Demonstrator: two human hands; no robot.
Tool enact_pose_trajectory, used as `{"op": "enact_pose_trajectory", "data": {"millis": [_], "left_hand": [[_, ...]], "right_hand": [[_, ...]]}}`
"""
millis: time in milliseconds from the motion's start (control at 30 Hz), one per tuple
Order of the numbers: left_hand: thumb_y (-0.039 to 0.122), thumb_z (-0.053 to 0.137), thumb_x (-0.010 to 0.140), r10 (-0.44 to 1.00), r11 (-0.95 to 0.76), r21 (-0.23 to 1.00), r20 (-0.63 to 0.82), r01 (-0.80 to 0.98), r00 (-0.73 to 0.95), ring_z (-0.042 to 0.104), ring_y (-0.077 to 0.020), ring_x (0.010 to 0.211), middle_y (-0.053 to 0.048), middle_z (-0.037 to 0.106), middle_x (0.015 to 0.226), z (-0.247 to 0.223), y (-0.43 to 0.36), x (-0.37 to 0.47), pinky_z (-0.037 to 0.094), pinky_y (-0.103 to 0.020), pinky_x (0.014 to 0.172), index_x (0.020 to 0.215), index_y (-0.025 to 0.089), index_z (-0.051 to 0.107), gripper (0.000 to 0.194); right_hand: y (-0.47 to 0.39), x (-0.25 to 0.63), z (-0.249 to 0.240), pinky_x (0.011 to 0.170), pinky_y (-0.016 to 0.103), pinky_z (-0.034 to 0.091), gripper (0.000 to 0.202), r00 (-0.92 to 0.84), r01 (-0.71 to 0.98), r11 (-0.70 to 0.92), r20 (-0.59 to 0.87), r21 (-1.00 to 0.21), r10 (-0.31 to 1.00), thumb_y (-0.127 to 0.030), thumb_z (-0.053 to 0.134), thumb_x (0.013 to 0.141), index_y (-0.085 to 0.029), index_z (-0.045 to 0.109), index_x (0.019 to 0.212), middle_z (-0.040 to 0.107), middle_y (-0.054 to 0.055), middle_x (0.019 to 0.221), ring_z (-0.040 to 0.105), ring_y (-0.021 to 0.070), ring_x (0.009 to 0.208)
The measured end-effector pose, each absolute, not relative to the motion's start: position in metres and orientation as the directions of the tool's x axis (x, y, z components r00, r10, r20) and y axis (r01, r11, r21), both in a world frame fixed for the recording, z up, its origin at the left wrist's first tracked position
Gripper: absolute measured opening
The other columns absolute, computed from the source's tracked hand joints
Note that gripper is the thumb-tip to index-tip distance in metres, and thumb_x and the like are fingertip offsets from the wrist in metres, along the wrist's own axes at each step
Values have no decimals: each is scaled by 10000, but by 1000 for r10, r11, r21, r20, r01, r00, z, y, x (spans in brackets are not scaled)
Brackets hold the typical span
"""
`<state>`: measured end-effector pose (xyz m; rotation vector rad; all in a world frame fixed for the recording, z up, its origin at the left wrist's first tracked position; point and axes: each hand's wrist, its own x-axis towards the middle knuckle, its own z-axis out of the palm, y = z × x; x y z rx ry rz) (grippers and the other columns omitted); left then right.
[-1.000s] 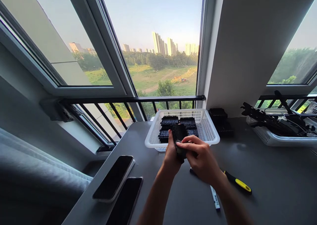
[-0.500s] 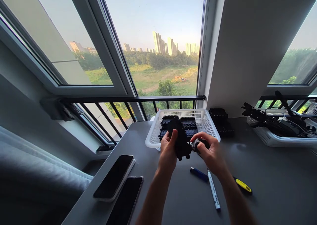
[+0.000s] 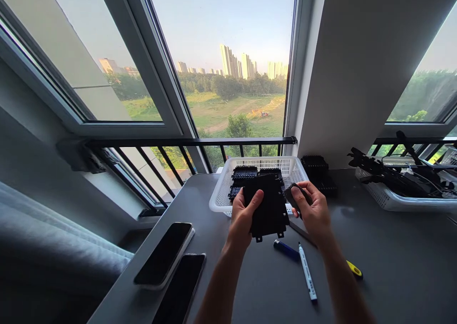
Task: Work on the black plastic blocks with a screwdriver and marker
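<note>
My left hand (image 3: 243, 219) grips a flat black plastic panel (image 3: 269, 210) by its left edge, thumb on the face. Small tabs stick out along the panel's lower and right edges. Just right of it, my right hand (image 3: 314, 212) is closed around a small dark rounded block (image 3: 297, 198), whose kind I cannot make out. A narrow gap separates block and panel. Behind them stands a white plastic basket (image 3: 218, 201), holding several ribbed black plastic parts (image 3: 244, 172). The panel hides part of the basket and its contents.
On the grey table (image 3: 221, 276) lie a white marker (image 3: 307, 271), a dark blue stick-shaped object (image 3: 286, 250) and a yellow-handled tool (image 3: 354, 269). Two phones (image 3: 166, 252) lie at left. Black parts (image 3: 317, 174) and another white basket (image 3: 403, 200) stand at right.
The panel has turned from a steep tilt so that its broad flat face shows. My right hand has moved slightly right with the block, away from the panel's edge.
</note>
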<state>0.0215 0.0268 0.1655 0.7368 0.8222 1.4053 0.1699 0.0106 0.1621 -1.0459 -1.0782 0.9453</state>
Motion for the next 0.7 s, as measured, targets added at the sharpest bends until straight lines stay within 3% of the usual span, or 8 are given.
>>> {"op": "enact_pose_trajectory", "data": {"millis": [133, 400, 700], "left_hand": [[345, 827, 621, 999, 16, 878, 2, -477, 36, 711, -260, 862, -90, 743, 929, 164, 26, 24, 568, -367, 823, 1009, 152, 647, 469], [340, 841, 585, 999, -17, 925, 34, -378, 38, 710, -254, 817, -84, 745, 884, 164, 24, 27, 577, -342, 755, 973, 148, 663, 468], [301, 837, 598, 998, -42, 937, 58, -347, 38, 707, -253, 845, -73, 746, 862, 164, 26, 22, 570, -346, 785, 961, 158, 669, 424]], "right_hand": [[9, 169, 164, 418, 192, 408, 332, 217, -79, 253, 231, -964, 948, -505, 647, 800, -194, 535, 826, 535, -45, 634, 434, 68, 457], [9, 166, 163, 421, 198, 380, 345, 320, 99, 292, 308, -951, 896, -528, 585, 838, -198, 499, 789, 543, -34, 627, 448, 83, 462], [17, 162, 154, 476, 218, 405, 329, 349, 202, 292, 347, -935, 871, -521, 588, 821, -206, 498, 805, 592, -7, 666, 511, 121, 535]]}}
